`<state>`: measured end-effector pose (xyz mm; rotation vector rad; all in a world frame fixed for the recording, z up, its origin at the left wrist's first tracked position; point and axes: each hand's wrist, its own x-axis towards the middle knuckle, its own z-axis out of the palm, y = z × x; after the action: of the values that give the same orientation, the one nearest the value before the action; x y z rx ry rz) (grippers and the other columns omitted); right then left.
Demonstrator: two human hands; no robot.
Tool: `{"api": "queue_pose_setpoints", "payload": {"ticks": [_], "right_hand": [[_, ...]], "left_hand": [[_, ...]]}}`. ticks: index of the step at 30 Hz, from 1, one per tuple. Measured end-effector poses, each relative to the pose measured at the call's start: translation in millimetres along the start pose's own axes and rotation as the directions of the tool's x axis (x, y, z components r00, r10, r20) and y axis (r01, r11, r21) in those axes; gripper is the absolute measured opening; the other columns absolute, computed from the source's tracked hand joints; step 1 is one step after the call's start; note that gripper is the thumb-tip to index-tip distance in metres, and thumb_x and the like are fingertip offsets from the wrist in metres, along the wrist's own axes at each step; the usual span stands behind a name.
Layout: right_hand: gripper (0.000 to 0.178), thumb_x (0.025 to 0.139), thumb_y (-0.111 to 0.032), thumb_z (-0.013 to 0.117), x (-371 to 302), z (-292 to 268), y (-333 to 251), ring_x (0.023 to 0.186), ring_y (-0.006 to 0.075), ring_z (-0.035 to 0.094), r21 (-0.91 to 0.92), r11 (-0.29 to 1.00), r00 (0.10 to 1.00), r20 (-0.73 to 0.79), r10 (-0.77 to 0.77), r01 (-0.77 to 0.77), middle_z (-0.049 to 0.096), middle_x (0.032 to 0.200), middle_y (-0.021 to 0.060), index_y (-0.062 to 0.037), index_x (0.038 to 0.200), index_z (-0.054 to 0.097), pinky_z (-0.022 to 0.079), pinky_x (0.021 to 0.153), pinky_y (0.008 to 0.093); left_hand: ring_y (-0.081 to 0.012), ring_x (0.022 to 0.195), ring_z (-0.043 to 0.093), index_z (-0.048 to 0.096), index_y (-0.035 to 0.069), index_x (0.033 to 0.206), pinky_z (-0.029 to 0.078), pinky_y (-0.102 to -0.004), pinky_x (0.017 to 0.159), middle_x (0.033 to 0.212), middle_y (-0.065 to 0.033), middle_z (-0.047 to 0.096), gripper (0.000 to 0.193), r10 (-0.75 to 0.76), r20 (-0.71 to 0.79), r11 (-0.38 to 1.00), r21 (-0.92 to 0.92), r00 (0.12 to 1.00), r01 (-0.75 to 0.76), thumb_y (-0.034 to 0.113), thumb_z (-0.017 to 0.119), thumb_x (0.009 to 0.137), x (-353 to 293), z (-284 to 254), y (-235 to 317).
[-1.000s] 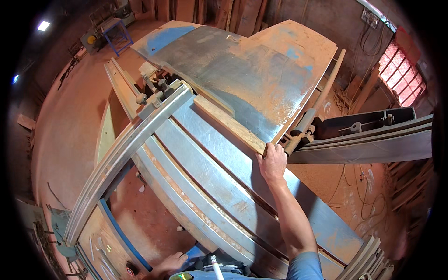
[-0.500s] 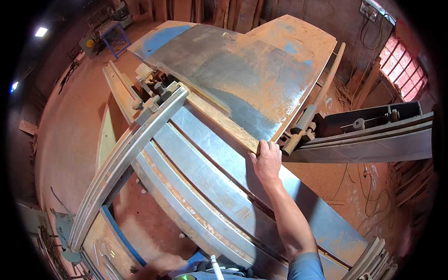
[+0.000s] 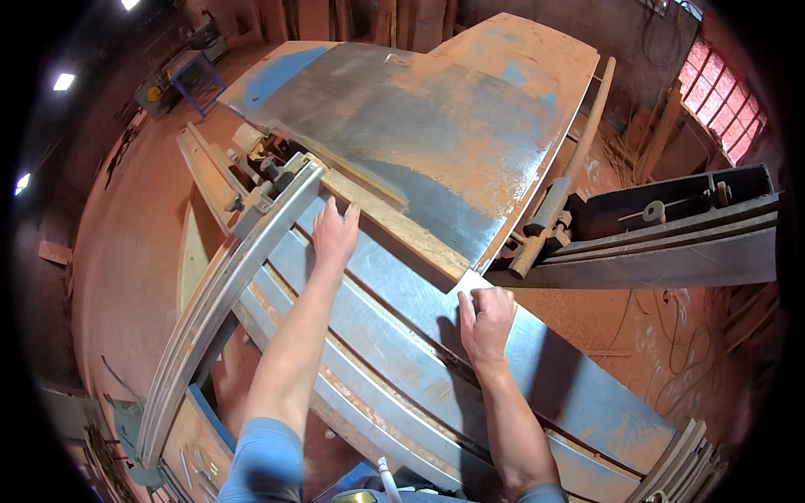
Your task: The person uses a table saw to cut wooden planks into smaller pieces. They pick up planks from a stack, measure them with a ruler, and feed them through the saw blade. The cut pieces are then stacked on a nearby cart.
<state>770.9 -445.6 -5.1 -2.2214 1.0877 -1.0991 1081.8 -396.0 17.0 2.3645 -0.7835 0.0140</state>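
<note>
A narrow wooden board (image 3: 402,225) lies across the grooved metal sliding table (image 3: 394,298) of a large saw bench. Its left end sits by the metal fence (image 3: 231,298). My left hand (image 3: 334,236) is at the board's near edge close to that end, fingers stretched toward it; whether they press on it I cannot tell. Just off the board's right end, my right hand (image 3: 489,325) rests low over the metal with its fingers curled in. Nothing shows in it, though the fingertips are partly hidden.
Beyond the board spreads a dusty steel tabletop (image 3: 402,117) with blue patches. A round rail (image 3: 591,126) runs along its right side, near a metal beam (image 3: 654,260). Clamp parts (image 3: 260,168) stand by the fence's far end. A white cigarette (image 3: 388,479) shows at the lower edge.
My left hand has come in from below and reached the board's left part. My right hand has let go of the board's right end and drawn back nearer.
</note>
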Motion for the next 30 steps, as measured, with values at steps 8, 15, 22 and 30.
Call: {"api": "queue_pose_setpoints", "payload": {"ticks": [8,15,22,30], "right_hand": [[0.034,0.083,-0.031,0.076,31.3,12.4,-13.9,0.064,0.0303,0.056,-0.214,0.973,0.994,0.06,0.096,-0.081,0.06,0.06,0.0104,-0.0078,0.061,0.063,0.038,0.067,0.0447],[0.026,0.082,-0.023,0.076,24.2,15.2,-1.9,0.069,0.026,0.054,-0.091,0.995,0.999,0.033,0.029,-0.026,0.057,0.066,0.0056,-0.0107,0.066,0.059,0.037,0.069,0.0413],[0.026,0.081,-0.022,0.077,25.6,15.2,3.7,0.068,0.0252,0.052,-0.042,0.999,0.999,0.018,0.026,-0.026,0.055,0.066,0.0046,-0.0111,0.066,0.058,0.036,0.068,0.0407],[0.026,0.082,-0.022,0.076,25.8,14.0,3.8,0.069,0.0257,0.053,-0.03,0.999,0.999,0.024,0.03,-0.03,0.055,0.066,0.0051,-0.0111,0.066,0.058,0.036,0.068,0.0418]], "left_hand": [[-0.0371,0.144,0.036,0.033,-0.004,0.151,0.024,-0.044,0.12,0.152,-0.0272,0.042,0.07,-0.057,-0.043,0.995,0.081,0.997,0.061,0.042,0.048,0.101,6.2,51.4,9.1],[-0.0373,0.146,0.033,0.028,-0.004,0.154,0.021,-0.0434,0.122,0.155,-0.027,0.038,0.073,-0.044,-0.009,0.993,0.107,0.999,0.045,0.046,0.04,0.103,6.1,51.4,3.1],[-0.038,0.146,0.033,0.028,-0.005,0.154,0.021,-0.0434,0.121,0.155,-0.0265,0.038,0.071,-0.054,0.009,0.992,0.112,0.998,0.053,0.044,0.039,0.104,11.1,55.6,-0.9],[-0.039,0.144,0.036,0.029,-0.007,0.153,0.023,-0.0447,0.12,0.153,-0.0287,0.039,0.071,0.039,-0.015,0.993,0.114,0.999,-0.037,0.045,0.036,0.104,13.1,61.3,-16.7]]}}
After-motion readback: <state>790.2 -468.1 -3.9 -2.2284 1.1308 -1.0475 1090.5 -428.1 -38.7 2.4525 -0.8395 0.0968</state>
